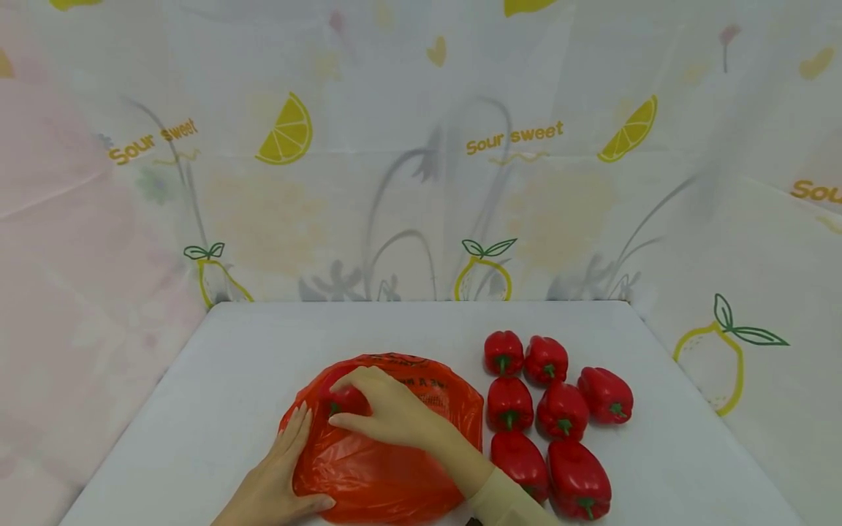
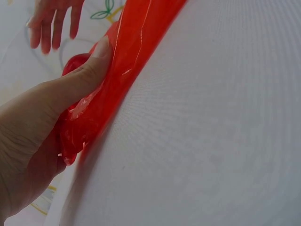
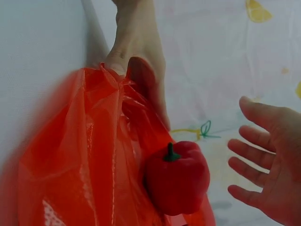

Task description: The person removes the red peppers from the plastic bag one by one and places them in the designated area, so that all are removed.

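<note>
A red plastic bag (image 1: 395,467) with dark print lies spread on the white table. On it sits a red bell pepper (image 3: 176,183) with a green stem, partly covered by my right hand (image 1: 388,409) in the head view. The right wrist view shows that hand's fingers spread and apart from the pepper. My left hand (image 1: 276,467) rests at the bag's left side, fingers straight and thumb stretched out. Its thumb (image 2: 84,77) lies against the plastic in the left wrist view; most of its fingers are hidden there.
Several more red bell peppers (image 1: 562,409) stand grouped to the right of the bag, close to my right forearm. The white table (image 1: 276,332) ends at a hanging cloth (image 1: 368,190) printed with lemons, behind and at both sides.
</note>
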### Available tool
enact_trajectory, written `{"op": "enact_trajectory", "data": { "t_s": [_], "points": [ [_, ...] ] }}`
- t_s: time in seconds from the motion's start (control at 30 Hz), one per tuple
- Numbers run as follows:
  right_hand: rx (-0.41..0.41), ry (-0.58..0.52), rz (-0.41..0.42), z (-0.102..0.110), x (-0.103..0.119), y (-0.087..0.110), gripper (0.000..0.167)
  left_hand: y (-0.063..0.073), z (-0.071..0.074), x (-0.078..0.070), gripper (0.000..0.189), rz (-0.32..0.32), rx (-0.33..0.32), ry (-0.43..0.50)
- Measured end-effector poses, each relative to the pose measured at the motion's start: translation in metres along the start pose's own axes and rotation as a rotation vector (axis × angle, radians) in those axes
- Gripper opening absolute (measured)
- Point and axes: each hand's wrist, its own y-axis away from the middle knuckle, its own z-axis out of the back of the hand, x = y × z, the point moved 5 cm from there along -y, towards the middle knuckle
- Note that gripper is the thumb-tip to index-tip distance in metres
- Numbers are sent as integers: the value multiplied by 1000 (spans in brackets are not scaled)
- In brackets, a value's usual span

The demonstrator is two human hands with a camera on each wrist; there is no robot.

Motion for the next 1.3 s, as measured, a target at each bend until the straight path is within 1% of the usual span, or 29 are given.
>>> {"op": "enact_trajectory", "data": {
  "t_s": [0.1,0.17,0.27,0.37,0.43,0.57,0.67,0.73,0.8,0.87,0.97,1.03,1.07,1.2,1.3],
  "points": [
    [31,-11,-39,-7,-4,-4,44,0,0,0,127,2,-5,-4],
    [50,11,-60,-13,-9,-7,48,0,0,0,126,-3,-8,-4],
    [86,72,-73,-22,-14,-9,56,0,-1,-1,125,-18,-6,-7],
    [115,157,-60,-31,-15,-10,64,1,-1,-2,124,-34,-5,-7],
    [113,224,-44,-33,-14,-10,66,1,-1,-3,124,-38,-4,-8],
    [71,356,-33,-34,-13,-10,68,1,-1,-3,125,-28,-3,-8],
    [59,409,-47,-35,-14,-9,68,0,-1,-3,125,-9,7,-3],
    [64,409,-54,-37,-16,-8,68,0,-1,-3,125,3,15,5],
    [68,378,-60,-38,-18,-6,65,0,0,-3,125,11,21,7],
    [59,317,-80,-39,-19,-6,58,0,0,-3,126,12,18,5],
    [37,226,-135,-36,-20,-6,42,0,1,-3,127,12,15,-2],
    [13,207,-165,-34,-21,-6,34,0,1,-3,127,13,17,-5],
    [3,213,-175,-33,-21,-6,33,0,0,-2,127,13,18,-7],
    [-41,267,-201,-29,-24,-5,41,0,0,-2,127,15,23,-3],
    [-47,252,-228,-29,-27,-4,48,0,1,-3,127,18,23,2]
  ]
}}
